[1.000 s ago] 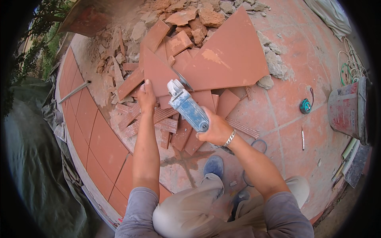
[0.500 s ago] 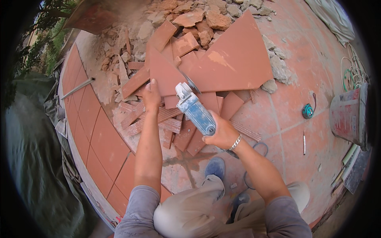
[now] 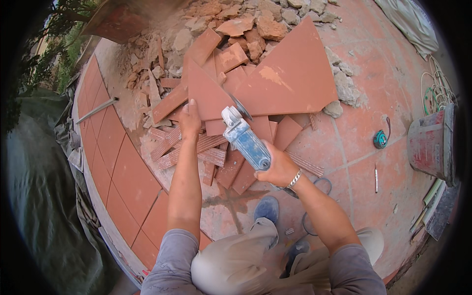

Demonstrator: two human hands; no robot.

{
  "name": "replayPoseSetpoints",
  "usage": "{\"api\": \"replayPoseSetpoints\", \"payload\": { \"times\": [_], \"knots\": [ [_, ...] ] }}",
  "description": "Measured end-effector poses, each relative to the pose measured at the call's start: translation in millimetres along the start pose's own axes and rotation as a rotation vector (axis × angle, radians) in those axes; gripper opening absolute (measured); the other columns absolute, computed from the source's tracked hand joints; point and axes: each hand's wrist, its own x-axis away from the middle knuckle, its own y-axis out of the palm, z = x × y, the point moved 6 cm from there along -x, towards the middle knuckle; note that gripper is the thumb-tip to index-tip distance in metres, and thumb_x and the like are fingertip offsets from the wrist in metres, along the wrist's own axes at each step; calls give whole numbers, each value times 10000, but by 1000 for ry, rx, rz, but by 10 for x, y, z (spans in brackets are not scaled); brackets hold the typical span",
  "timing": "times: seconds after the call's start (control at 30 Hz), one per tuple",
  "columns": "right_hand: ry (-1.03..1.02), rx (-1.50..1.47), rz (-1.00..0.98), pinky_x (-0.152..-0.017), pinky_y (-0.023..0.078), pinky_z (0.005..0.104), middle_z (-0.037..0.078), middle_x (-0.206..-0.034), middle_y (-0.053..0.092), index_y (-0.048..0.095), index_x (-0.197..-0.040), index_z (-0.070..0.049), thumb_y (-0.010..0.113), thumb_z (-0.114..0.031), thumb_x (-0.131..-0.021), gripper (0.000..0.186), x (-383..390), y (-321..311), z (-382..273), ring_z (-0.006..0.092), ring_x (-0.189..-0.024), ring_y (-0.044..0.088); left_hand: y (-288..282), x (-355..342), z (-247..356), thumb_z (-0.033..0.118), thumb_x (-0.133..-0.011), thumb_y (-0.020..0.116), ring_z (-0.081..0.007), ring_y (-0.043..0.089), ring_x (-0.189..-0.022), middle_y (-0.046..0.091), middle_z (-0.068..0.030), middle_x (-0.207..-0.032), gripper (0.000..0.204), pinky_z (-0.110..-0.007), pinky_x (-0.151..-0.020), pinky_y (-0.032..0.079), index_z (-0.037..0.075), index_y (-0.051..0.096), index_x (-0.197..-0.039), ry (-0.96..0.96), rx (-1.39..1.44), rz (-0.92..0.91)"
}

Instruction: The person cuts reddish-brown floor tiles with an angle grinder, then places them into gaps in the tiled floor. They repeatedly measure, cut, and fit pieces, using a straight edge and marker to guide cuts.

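An angle grinder [image 3: 247, 144], blue and grey with dust on it, is gripped by its body in my right hand [image 3: 280, 164]. Its thin cutting disc [image 3: 240, 105] stands at the edge between two red tile pieces. My left hand [image 3: 190, 120] grips the left edge of the smaller, triangular tile piece [image 3: 209, 96], thumb on top and the other fingers mostly hidden. Right of the disc lies a large angular tile piece [image 3: 295, 73]. Both pieces rest on a heap of cut tiles [image 3: 236, 172]. Whether the disc is spinning I cannot tell.
Broken rubble [image 3: 255, 29] is piled behind the tiles. Laid red tiles [image 3: 130, 172] and a dark tarp [image 3: 49, 187] are at the left. On the right are a tape measure [image 3: 380, 139], a pencil-like stick [image 3: 376, 178], a dirty bucket [image 3: 430, 145] and coiled cord [image 3: 437, 86].
The grinder and my right hand have shifted slightly right and toward me. The triangular tile piece and my left hand sit a little farther right.
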Motion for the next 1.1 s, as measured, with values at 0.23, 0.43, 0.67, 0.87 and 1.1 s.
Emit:
{"api": "replayPoseSetpoints", "payload": {
  "times": [0.23, 0.43, 0.67, 0.87, 1.1],
  "knots": [
    [-28, -21, 13, -932, 542, 419, 257, -1174, 696, 440, -1472, 12, 825, -274, -671, 933, -9, 6, 3, 375, -1088, 693, 18, 56, 123, 359, -1088, 484, -206, 679, -1008, 742, -183, -1081, 527, -355, -906, 510, -127, 651, -1202, 46, 25, 1],
    [-16, -23, -25, -952, 530, 445, 291, -1207, 675, 395, -1506, 19, 795, -306, -672, 981, -63, 34, -43, 417, -1115, 670, -3, 78, 145, 385, -1088, 474, -215, 671, -981, 738, -181, -1055, 545, -365, -905, 505, -121, 661, -1170, 99, -23, -4],
    [-10, -63, -37, -951, 530, 438, 295, -1223, 670, 367, -1525, 23, 787, -310, -682, 999, -169, 42, -106, 411, -1120, 672, -16, 16, 34, 419, -1079, 482, -228, 672, -1003, 738, -179, -1071, 559, -369, -915, 501, -88, 668, -1226, 56, -40, 9],
    [17, -38, -59, -955, 528, 431, 315, -1230, 658, 360, -1508, 69, 785, -300, -684, 998, -310, 37, -188, 415, -1130, 667, 0, 20, 6, 398, -1091, 511, -163, 648, -1015, 716, -116, -1139, 530, -318, -915, 508, -80, 641, -1280, 6, 21, -37],
    [-24, -11, -25, -954, 527, 428, 322, -1215, 658, 372, -1488, 85, 767, -293, -674, 980, -468, 57, -247, 419, -1130, 665, -7, -2, -43, 388, -1098, 522, -130, 637, -998, 708, -83, -1145, 512, -289, -894, 513, -75, 634, -1287, -16, 29, -57]
  ]
}}
